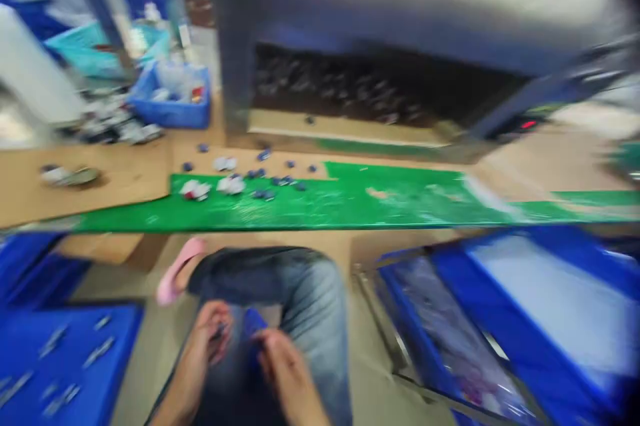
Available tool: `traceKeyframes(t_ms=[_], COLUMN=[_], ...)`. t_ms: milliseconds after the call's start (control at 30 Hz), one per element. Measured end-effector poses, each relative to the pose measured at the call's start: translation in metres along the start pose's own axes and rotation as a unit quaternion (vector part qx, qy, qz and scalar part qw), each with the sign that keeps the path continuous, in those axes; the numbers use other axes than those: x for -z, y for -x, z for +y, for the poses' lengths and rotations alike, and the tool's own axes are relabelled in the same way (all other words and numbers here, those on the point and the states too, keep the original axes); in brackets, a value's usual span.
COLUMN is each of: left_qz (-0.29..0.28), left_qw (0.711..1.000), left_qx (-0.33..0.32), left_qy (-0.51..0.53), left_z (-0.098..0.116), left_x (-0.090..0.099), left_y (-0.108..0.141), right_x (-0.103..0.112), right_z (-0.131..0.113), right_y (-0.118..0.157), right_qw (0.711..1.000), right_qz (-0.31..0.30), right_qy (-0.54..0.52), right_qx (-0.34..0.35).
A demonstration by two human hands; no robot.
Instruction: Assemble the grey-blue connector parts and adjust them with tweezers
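Above the lap in jeans, my left hand (215, 331) is closed with curled fingers around a small dark piece, too blurred to name. To its right, my right hand (283, 354) pinches a flat blue piece (254, 321) between thumb and fingers. The two hands are apart. Beyond the knees, small dark blue parts (285, 181) and crumpled white pieces (231, 184) lie along the green strip (400, 203) of the bench.
A large metal machine (400, 6) stands behind the bench, with many small parts in its dark opening. A blue basket (173, 106) sits at the back left. Blue trays (75, 346) flank the legs, one at the left holding small parts.
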State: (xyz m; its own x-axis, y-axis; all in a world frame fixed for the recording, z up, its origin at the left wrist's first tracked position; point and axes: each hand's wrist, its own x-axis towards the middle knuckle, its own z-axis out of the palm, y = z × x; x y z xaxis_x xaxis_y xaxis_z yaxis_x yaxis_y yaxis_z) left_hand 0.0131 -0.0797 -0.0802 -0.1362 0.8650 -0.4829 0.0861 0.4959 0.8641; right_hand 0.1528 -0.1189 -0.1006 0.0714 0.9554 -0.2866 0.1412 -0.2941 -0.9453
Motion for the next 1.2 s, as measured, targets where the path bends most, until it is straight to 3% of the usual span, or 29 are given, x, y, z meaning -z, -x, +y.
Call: traceKeyframes(t_ms=[33,100,200,300,500,700,900,1200], left_qz=[0.013,-0.037,-0.066,-0.073,-0.098,-0.142,-0.164,-0.163], left_qw=[1.0,0.986,0.967,0.957,0.932,0.917,0.905,0.908], left_qx=[0.011,-0.049,-0.1,-0.092,-0.054,-0.038,-0.042,-0.07], left_qy=[0.024,0.158,0.223,0.264,0.346,0.372,0.39,0.38], left_z=[-0.002,0.0,0.013,0.025,0.033,0.036,0.038,0.035], left_x=[0.01,0.025,0.035,0.039,0.042,0.039,0.037,0.035], left_y=[0.003,0.006,0.007,0.012,0.022,0.028,0.031,0.029], right_x=[-0.007,-0.014,-0.011,-0.008,-0.01,-0.006,-0.002,-0.006], right_z=[-0.002,-0.01,-0.027,-0.044,-0.052,-0.047,-0.049,-0.056], right_y=[-0.003,-0.012,-0.024,-0.026,-0.024,-0.021,-0.02,-0.013], right_qw=[1.0,0.999,0.982,0.957,0.922,0.922,0.915,0.922], right_qz=[-0.022,-0.029,-0.042,-0.037,-0.026,0.009,-0.005,0.001], right_qy=[-0.002,0.025,0.1,0.146,0.185,0.163,0.146,0.17], right_qx=[-0.006,0.026,0.153,0.25,0.338,0.35,0.377,0.347])
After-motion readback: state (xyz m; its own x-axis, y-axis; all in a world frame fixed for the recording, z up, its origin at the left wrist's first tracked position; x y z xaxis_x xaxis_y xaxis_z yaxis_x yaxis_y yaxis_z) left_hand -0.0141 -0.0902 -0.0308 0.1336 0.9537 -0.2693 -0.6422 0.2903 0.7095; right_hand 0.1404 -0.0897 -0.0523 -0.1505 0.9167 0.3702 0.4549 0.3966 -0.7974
